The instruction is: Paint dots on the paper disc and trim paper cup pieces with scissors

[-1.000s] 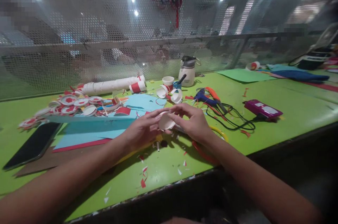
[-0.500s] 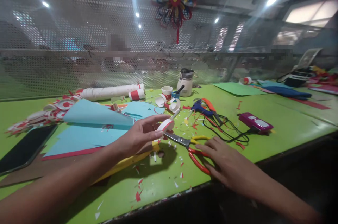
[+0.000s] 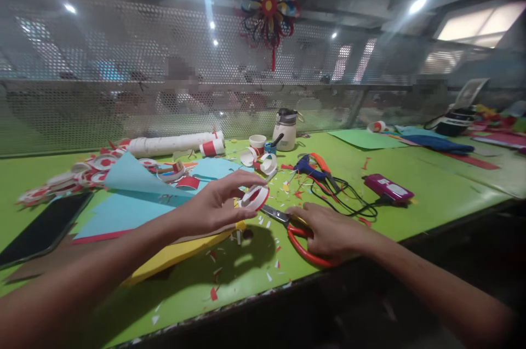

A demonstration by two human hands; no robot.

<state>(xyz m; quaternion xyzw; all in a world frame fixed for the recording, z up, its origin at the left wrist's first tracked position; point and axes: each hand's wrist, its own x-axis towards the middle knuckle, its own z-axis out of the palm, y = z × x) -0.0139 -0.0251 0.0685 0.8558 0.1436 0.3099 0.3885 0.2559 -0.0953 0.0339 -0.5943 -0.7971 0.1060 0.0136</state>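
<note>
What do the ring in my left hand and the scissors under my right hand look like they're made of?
The ring looks like thin matte paper or card, white with a red band, likely cut from a paper cup. The scissors seem to have grey metal blades with a dull shine and glossy red handles, probably plastic or coated.

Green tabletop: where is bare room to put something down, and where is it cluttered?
Free: the stretch right of the purple device, before the green sheet. Crowded: around the left hand holding the paper ring, the right hand on the scissors, and the blue paper.
</note>
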